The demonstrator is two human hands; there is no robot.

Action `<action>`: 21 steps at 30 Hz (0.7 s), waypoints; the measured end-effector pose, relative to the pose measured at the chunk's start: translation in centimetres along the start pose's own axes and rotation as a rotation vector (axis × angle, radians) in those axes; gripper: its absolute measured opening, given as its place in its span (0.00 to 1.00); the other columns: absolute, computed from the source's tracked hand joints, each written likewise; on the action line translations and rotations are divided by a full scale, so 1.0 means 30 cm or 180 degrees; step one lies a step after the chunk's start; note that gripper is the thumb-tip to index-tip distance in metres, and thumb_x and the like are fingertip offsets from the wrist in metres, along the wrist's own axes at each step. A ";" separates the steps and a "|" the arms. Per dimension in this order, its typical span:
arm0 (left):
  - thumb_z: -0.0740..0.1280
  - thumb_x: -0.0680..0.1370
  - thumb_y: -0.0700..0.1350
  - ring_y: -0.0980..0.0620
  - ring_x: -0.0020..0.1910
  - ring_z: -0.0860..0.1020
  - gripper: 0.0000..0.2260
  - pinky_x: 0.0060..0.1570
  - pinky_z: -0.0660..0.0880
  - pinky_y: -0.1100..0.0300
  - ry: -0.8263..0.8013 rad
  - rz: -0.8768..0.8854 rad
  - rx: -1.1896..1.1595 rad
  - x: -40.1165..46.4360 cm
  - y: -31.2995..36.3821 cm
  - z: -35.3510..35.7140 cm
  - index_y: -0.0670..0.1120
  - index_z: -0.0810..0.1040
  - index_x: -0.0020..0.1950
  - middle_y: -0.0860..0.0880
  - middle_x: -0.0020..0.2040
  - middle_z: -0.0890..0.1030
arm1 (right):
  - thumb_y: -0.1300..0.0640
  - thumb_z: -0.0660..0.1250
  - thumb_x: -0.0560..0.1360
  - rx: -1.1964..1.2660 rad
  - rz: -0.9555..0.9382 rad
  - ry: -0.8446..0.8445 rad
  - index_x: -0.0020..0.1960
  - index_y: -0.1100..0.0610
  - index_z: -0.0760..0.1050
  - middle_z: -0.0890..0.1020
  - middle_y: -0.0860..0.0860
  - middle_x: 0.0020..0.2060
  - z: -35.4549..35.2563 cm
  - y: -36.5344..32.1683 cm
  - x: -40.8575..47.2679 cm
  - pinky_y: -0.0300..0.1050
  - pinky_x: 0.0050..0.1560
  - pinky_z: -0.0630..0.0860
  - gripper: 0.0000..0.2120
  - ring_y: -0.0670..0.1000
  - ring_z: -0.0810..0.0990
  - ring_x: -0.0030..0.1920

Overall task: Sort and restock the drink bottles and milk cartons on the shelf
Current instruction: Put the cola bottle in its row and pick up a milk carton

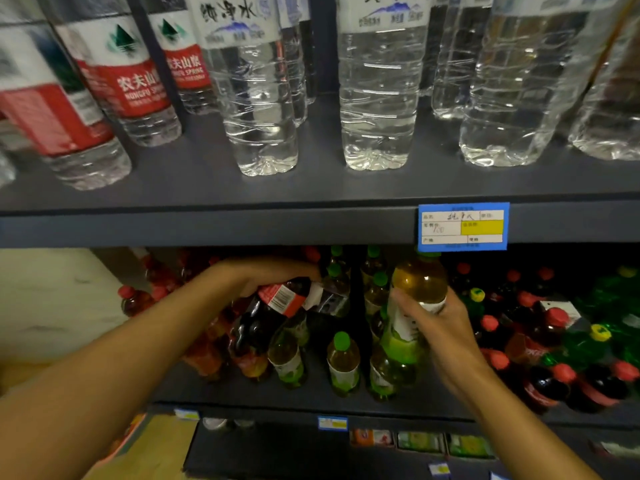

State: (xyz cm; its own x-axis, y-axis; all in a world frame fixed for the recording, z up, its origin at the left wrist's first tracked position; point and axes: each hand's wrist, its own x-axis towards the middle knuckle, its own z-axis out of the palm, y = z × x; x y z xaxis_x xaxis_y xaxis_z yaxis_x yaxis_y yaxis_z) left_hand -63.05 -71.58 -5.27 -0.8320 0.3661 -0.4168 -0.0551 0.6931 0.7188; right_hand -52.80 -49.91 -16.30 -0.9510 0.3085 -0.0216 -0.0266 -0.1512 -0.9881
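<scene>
— Right hand [434, 325]?
— Reaching in from the lower right, fingers wrapped round a green-capped tea bottle [417, 292], upright above the middle shelf [242, 389], near its front edge.
— Left hand [266, 277]?
— Stretched deeper, palm down, gripping a tilted dark cola bottle [273, 303].
— Beyond?
— Water bottles [377, 98] standing on the upper shelf [207, 223].

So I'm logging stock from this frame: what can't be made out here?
- Water bottles, head view: caps cut off by the top edge.
- Price tag: handwriting too small and blurred.
- Dark cola bottle: its cap is hidden under the left hand.
- Bottom shelf cartons: blurred.
</scene>
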 end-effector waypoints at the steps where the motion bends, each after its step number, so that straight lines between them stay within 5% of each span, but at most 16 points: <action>1: 0.72 0.75 0.45 0.51 0.55 0.79 0.12 0.51 0.78 0.59 0.0025 0.0098 0.0024 -0.014 -0.005 -0.010 0.51 0.78 0.58 0.50 0.56 0.80 | 0.39 0.78 0.57 0.0051 -0.0039 0.0034 0.54 0.42 0.79 0.85 0.45 0.51 0.018 0.004 0.019 0.36 0.44 0.79 0.26 0.44 0.84 0.51; 4: 0.72 0.74 0.46 0.59 0.43 0.81 0.10 0.43 0.79 0.66 0.0002 0.0153 0.0294 -0.068 -0.034 -0.039 0.46 0.81 0.54 0.55 0.44 0.84 | 0.37 0.80 0.56 0.0171 -0.0150 0.0141 0.59 0.42 0.77 0.84 0.44 0.54 0.075 0.027 0.088 0.42 0.50 0.79 0.33 0.45 0.83 0.54; 7: 0.73 0.72 0.51 0.51 0.51 0.82 0.14 0.58 0.79 0.52 0.0077 -0.0064 0.0477 -0.112 -0.063 -0.046 0.47 0.83 0.54 0.49 0.51 0.84 | 0.35 0.79 0.56 0.0140 -0.0161 0.0220 0.57 0.32 0.74 0.83 0.36 0.53 0.132 0.052 0.169 0.36 0.48 0.79 0.31 0.37 0.82 0.52; 9: 0.74 0.72 0.51 0.49 0.51 0.83 0.11 0.59 0.78 0.48 0.0065 -0.0077 0.0401 -0.136 -0.085 -0.052 0.47 0.84 0.50 0.48 0.50 0.85 | 0.35 0.79 0.56 -0.0020 -0.0128 0.0191 0.51 0.24 0.71 0.81 0.28 0.49 0.172 0.070 0.233 0.30 0.46 0.75 0.27 0.30 0.79 0.49; 11: 0.74 0.72 0.51 0.49 0.51 0.84 0.11 0.58 0.79 0.46 -0.0012 -0.0060 0.0379 -0.153 -0.103 -0.056 0.46 0.85 0.49 0.47 0.49 0.86 | 0.35 0.79 0.54 -0.0176 0.0012 0.0139 0.59 0.29 0.69 0.79 0.32 0.53 0.203 0.109 0.298 0.40 0.57 0.73 0.36 0.36 0.78 0.56; 13: 0.74 0.72 0.52 0.50 0.51 0.84 0.11 0.58 0.79 0.47 -0.0063 -0.0029 0.0397 -0.166 -0.123 -0.064 0.47 0.85 0.49 0.48 0.49 0.86 | 0.36 0.80 0.54 -0.0537 0.0267 0.0053 0.69 0.44 0.67 0.76 0.43 0.64 0.230 0.165 0.346 0.48 0.67 0.70 0.47 0.48 0.74 0.66; 17: 0.72 0.72 0.54 0.48 0.45 0.84 0.10 0.49 0.81 0.56 -0.0117 0.0084 0.0292 -0.184 -0.148 -0.074 0.48 0.85 0.46 0.48 0.43 0.86 | 0.42 0.78 0.65 -0.1578 0.0459 -0.0322 0.67 0.52 0.73 0.77 0.52 0.66 0.264 0.267 0.391 0.52 0.68 0.72 0.35 0.54 0.75 0.67; 21: 0.72 0.71 0.53 0.48 0.51 0.84 0.12 0.58 0.79 0.47 -0.0140 0.0050 0.0120 -0.194 -0.163 -0.065 0.47 0.85 0.49 0.46 0.50 0.86 | 0.47 0.78 0.66 -0.2228 0.0569 -0.0565 0.65 0.54 0.74 0.79 0.54 0.64 0.281 0.347 0.420 0.53 0.67 0.72 0.31 0.56 0.75 0.65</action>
State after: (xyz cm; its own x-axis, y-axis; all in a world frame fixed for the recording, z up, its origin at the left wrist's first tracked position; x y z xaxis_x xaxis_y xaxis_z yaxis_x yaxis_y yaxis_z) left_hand -59.01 -78.30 -5.27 -0.8076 0.4035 -0.4301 -0.0206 0.7096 0.7044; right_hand -67.67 -55.50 -25.59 -0.9594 0.1698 -0.2250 0.2794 0.4672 -0.8388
